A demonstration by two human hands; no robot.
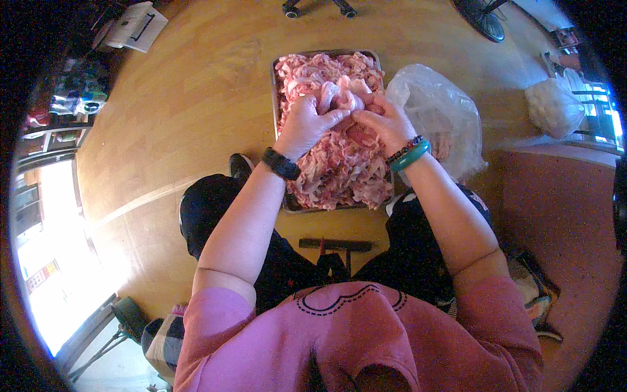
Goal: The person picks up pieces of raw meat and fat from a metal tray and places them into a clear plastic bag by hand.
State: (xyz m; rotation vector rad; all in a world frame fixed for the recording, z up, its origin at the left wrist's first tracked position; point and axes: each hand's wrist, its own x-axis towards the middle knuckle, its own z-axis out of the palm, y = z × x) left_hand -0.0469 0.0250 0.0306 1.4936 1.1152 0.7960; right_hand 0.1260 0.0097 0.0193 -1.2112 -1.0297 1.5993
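Note:
A dark metal tray (274, 93) lies on the floor between my feet, piled with raw, pale pink meat pieces (338, 171) that look fatty or skin-like. Over the middle of the heap, my left hand (304, 123) and my right hand (389, 123) pinch a folded pale strip of meat (348, 95) between them. The thumbs point towards each other, nearly touching, and some fingers are hidden behind the strip. Right of the tray stands a translucent plastic bag (441, 105), with pinkish contents showing through its lower part.
Wood-patterned flooring (196, 98) surrounds the tray. A wheeled chair base (318, 7) stands beyond it, and a round black base (480, 22) sits farther right. A full white bag (553, 108) rests at the far right. A white box (137, 27) is at upper left.

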